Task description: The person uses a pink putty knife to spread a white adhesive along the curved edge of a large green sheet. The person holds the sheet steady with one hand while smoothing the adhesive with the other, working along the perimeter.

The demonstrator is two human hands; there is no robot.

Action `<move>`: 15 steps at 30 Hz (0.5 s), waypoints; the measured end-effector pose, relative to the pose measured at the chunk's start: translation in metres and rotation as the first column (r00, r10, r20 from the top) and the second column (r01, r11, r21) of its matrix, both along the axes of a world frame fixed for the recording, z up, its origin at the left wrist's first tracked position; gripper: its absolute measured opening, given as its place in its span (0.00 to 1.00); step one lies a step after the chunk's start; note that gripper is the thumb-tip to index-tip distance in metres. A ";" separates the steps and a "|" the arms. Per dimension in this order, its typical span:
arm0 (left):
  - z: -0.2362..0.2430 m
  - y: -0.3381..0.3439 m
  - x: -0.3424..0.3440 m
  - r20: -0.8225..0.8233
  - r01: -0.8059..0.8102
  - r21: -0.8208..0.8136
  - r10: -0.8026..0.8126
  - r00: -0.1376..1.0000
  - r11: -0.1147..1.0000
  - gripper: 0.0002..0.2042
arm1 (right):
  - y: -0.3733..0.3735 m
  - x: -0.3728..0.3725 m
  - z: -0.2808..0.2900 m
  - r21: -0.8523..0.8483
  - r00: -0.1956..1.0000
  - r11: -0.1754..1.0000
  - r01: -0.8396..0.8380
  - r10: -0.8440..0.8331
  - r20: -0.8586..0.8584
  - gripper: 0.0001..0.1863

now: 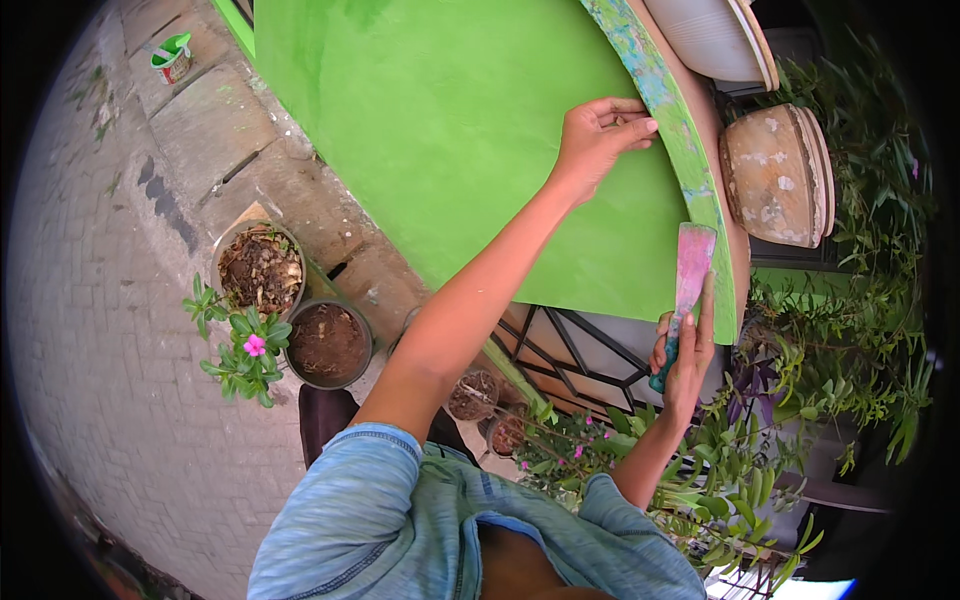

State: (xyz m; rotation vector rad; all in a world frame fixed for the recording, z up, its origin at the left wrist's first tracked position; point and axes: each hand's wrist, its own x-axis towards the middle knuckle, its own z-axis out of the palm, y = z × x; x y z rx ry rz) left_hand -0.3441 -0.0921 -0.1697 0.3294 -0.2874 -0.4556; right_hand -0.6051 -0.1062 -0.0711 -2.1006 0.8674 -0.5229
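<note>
My right hand (688,350) is wrapped round the teal handle of a putty knife (693,262). The blade is smeared pink and points up along the painted rim. Its tip lies against or close to the green edge strip (700,190), where bluish, patchy old paint shows. My left hand (597,145) reaches to the same strip farther up, its fingers bent and thumb tip near the edge. Whatever those fingers pinch, if anything, is hidden. Behind the left hand spreads the bright green wall (430,130).
Two large flowerpots (770,170) stand along the ledge at right, with leafy plants (850,320) beyond. A small paint bucket (172,60) sits on the paving at upper left. Soil-filled pots (330,345) and a pink-flowered plant (245,350) are at lower left. A dark metal grille (570,345) lies below the wall.
</note>
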 end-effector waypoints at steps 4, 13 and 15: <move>0.000 -0.002 -0.008 0.005 0.024 -0.014 -0.024 1.000 1.000 0.19 | -0.005 0.009 0.002 -0.007 1.000 1.000 -0.017 0.017 -0.007 0.30; 0.001 -0.005 -0.025 0.019 0.112 -0.003 -0.112 0.994 0.994 0.18 | -0.015 -0.007 0.008 0.116 0.998 0.993 0.013 -0.019 0.053 0.30; 0.001 -0.007 -0.028 0.030 0.109 -0.010 -0.109 0.994 0.994 0.18 | -0.015 0.005 0.010 0.110 0.998 0.993 0.030 -0.035 0.048 0.30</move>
